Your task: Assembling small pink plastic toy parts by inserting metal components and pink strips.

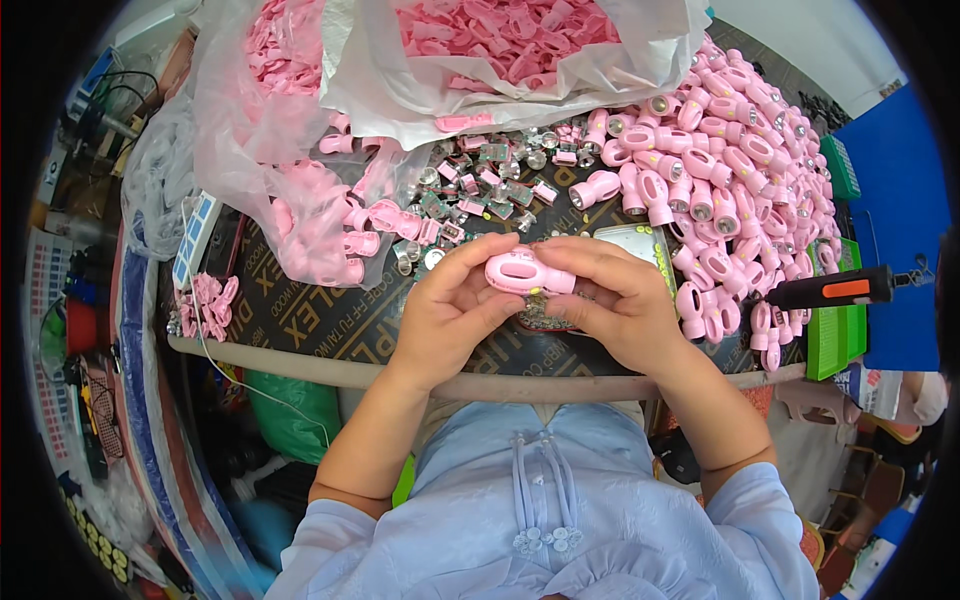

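Dark table (385,325) beneath one heap (740,150) of pink torches, too many to count; one white sack (360,65) of pink pieces; one black driver (825,290); two hands, left hand (450,310) and right hand (625,300), pinch one torch (548,279) above the table's near side; it is smooth, pale pink, with an oval opening.

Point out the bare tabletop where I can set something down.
The widest bare tabletop patch lies left of the left hand, bordered by small pink pieces, the plastic bag and the padded front edge. A narrower strip shows between the right hand and that edge. Crowded: beyond the hands, green-and-silver parts; at right, heaped pink torch-shaped pieces.
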`<move>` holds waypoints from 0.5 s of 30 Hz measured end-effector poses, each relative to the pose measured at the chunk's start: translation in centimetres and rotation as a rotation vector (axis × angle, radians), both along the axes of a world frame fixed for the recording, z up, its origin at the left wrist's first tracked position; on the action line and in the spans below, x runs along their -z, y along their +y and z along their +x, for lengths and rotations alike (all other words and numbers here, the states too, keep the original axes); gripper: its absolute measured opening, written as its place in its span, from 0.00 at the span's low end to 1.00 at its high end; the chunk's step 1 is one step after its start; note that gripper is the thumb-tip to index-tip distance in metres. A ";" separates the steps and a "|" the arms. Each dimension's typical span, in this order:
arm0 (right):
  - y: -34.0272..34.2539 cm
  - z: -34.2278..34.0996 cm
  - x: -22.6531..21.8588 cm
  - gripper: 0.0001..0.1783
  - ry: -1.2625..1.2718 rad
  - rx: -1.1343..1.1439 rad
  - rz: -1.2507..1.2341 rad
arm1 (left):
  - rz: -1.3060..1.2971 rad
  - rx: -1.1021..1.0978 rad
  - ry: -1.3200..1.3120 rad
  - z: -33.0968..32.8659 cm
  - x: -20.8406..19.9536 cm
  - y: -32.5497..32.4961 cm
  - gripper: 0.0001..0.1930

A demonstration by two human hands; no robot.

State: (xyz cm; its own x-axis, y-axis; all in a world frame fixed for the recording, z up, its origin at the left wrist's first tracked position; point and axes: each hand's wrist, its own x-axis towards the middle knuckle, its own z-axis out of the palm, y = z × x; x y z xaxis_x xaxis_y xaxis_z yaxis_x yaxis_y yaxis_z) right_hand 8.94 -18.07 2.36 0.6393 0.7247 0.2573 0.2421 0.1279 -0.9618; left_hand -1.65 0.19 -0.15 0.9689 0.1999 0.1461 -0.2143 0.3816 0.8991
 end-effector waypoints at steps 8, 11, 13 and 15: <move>0.0 -0.1 0.2 0.25 0.237 -0.025 0.023 | -0.123 0.058 0.041 0.1 -0.6 0.6 0.24; 0.0 -0.1 0.3 0.24 0.266 -0.041 0.060 | -0.216 0.104 0.088 0.3 -0.8 1.1 0.20; 0.0 -0.1 0.3 0.24 0.236 -0.039 0.057 | -0.227 0.113 0.132 0.6 -1.0 1.1 0.18; 0.0 -0.2 0.7 0.25 0.207 -0.021 0.061 | -0.254 0.147 0.148 0.9 -1.2 1.1 0.15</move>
State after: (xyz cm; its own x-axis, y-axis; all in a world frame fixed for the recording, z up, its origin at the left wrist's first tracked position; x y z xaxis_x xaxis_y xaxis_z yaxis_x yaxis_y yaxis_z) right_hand 8.73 -18.11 1.63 0.6678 0.7257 0.1656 0.0364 0.1904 -0.9810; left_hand -0.75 1.26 1.06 0.9970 0.0685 -0.0350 -0.0146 0.6151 0.7883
